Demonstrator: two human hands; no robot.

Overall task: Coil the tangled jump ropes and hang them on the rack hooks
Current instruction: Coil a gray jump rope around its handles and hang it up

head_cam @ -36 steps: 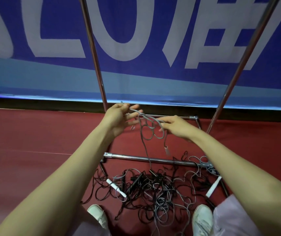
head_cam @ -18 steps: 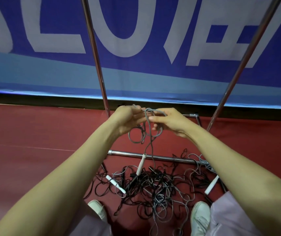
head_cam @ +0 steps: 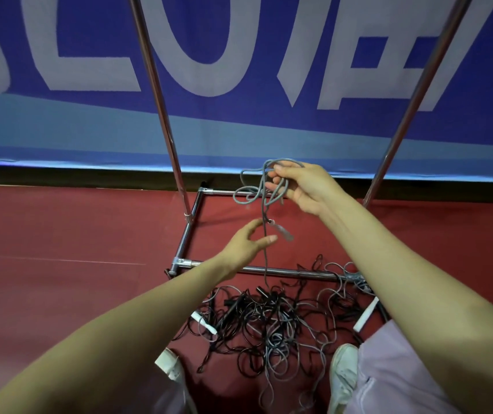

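A: So, the head view is all we have. What's different from half a second back?

B: Then both hands met at the loops. Now the left hand (head_cam: 246, 246) has let go and dropped lower and nearer. The right hand (head_cam: 299, 186) has lifted the bundle up on the far side, against the foot of the blue banner (head_cam: 239, 130).

A: And each grip?

B: The right grip is clamped on several loops of the grey rope (head_cam: 251, 194). The left grip is apart, thumb and fingers spread either side of the strand that hangs down. Whether it touches the strand I cannot tell.

A: Where does the rope run?

B: One handle (head_cam: 282, 233) dangles just right of the left hand. The long strand drops past the rack's base bar (head_cam: 269, 269) into the tangle (head_cam: 269, 321) on the red floor (head_cam: 60, 234), near the person's shoes (head_cam: 344, 372).

A: What does that mean for the task?

B: I'd judge the coil is now kept in one hand while the left goes for the next length of slack. The rope's lower end is still buried in the pile, so it isn't free. No hooks show here, and hanging looks some way off.
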